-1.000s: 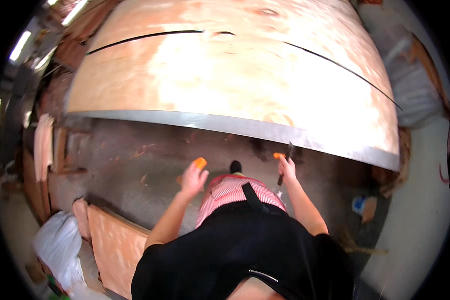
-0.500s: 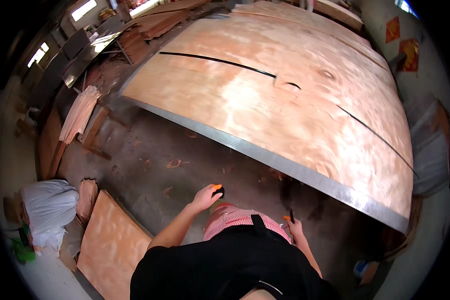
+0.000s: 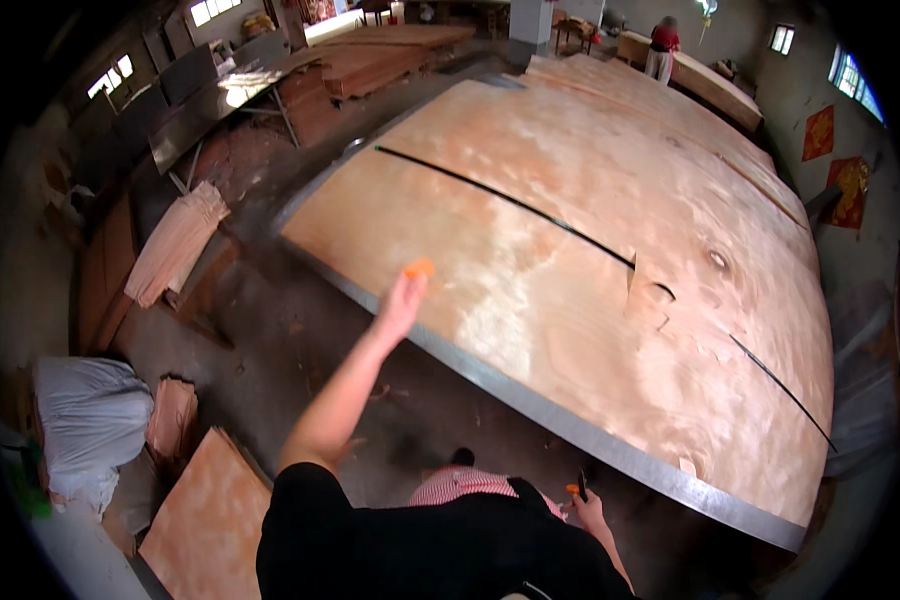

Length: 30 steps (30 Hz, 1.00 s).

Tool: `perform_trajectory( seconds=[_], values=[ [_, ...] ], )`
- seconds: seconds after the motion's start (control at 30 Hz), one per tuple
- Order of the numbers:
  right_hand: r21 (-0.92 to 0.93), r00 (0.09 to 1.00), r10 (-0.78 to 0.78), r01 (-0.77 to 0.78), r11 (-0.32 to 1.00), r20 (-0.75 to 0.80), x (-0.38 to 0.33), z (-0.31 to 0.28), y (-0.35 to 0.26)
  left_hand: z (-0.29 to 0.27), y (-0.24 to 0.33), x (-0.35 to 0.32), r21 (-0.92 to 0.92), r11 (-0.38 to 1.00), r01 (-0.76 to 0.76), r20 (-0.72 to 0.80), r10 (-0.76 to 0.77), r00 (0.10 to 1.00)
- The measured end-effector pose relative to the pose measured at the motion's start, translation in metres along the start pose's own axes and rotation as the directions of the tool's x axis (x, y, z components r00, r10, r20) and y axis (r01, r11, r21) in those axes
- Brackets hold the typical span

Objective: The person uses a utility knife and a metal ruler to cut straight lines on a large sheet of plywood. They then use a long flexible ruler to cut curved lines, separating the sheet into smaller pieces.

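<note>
My left hand (image 3: 400, 308) is stretched forward over the near metal edge, closed on a small orange object (image 3: 418, 268) whose kind is blurred. Below and beyond it lies a broad pale wood veneer sheet (image 3: 530, 290) on a low table with a metal edge (image 3: 530, 392). Two dark narrow lines and a small curved gap mark the sheet, and I cannot tell whether the lines are slits or strips. Low at my right side, my right hand (image 3: 591, 510) is closed around a slim black-and-orange tool (image 3: 582, 486), apart from the table.
Stacked wood sheets (image 3: 210, 515) and a grey-white bag (image 3: 92, 405) sit at the lower left. A veneer bundle (image 3: 178, 245) rests further up on the left, near a metal-topped table (image 3: 210, 105). Another person (image 3: 662, 50) stands at the far end.
My left hand has moved up and forward from beside my body to above the sheet's near edge, with the orange object. The view has tilted up; my right hand stays low.
</note>
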State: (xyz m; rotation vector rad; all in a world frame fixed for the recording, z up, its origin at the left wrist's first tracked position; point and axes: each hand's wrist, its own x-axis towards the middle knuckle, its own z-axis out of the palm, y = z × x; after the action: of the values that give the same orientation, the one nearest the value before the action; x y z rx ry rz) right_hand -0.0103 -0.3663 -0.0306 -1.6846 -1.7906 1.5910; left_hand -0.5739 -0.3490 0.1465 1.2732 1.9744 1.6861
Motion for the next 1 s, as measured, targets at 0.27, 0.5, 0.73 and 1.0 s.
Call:
perform_trajectory(
  seconds=[0.27,0.5,0.73,1.0],
  values=[
    [-0.081,0.997,0.015,-0.01,0.997,0.072,0.021,0.017,-0.074,-0.138,0.22,0.281,0.31,0.834,-0.457,-0.596,0.544,0.59],
    [-0.064,0.997,-0.021,0.016,0.998,-0.074,0.019,0.024,-0.075,-0.155,0.255,0.3,-0.05,0.876,-0.48,-0.524,0.387,0.759],
    [-0.206,0.996,-0.079,0.067,0.976,-0.051,0.027,0.022,-0.065,-0.134,0.211,0.21,-0.121,0.936,-0.331,-0.49,0.234,0.84],
    [-0.124,0.968,-0.163,0.189,0.974,0.189,0.066,0.023,-0.195,-0.113,0.147,0.109,-0.34,0.914,-0.223,-0.385,0.081,0.92]
  ],
)
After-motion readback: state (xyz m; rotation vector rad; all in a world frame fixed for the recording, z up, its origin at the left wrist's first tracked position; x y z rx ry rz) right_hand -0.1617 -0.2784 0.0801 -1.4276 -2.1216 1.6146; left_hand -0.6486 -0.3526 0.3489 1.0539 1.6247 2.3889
